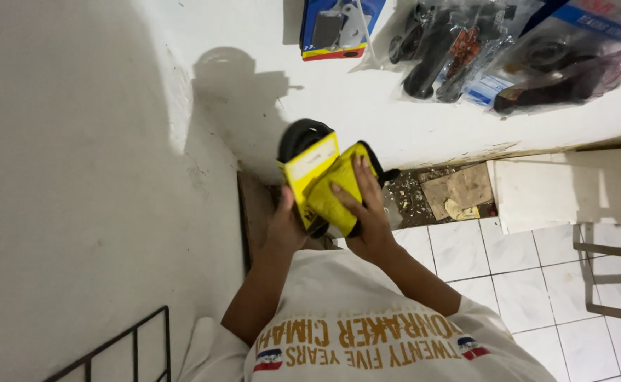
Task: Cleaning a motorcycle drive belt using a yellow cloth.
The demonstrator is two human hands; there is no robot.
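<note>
I hold a black rubber belt (300, 134) folded into a yellow cardboard sleeve (322, 185) in front of my chest. My left hand (283, 225) grips the sleeve from below on its left side, thumb against the card. My right hand (364, 212) lies on the sleeve's right flap, fingers spread flat across the yellow card. The belt's black loop sticks out above the sleeve and a little at its right edge. My white printed shirt fills the bottom of the view.
A white ledge (367, 99) runs behind, bearing a blue blister pack (335, 28) and clear plastic bags of black parts (508, 49). Below are white floor tiles (508, 269), rubble and cardboard scraps (452, 191), a wooden frame (618, 272) at right, a black wire rack (123, 346) and a white wall at left.
</note>
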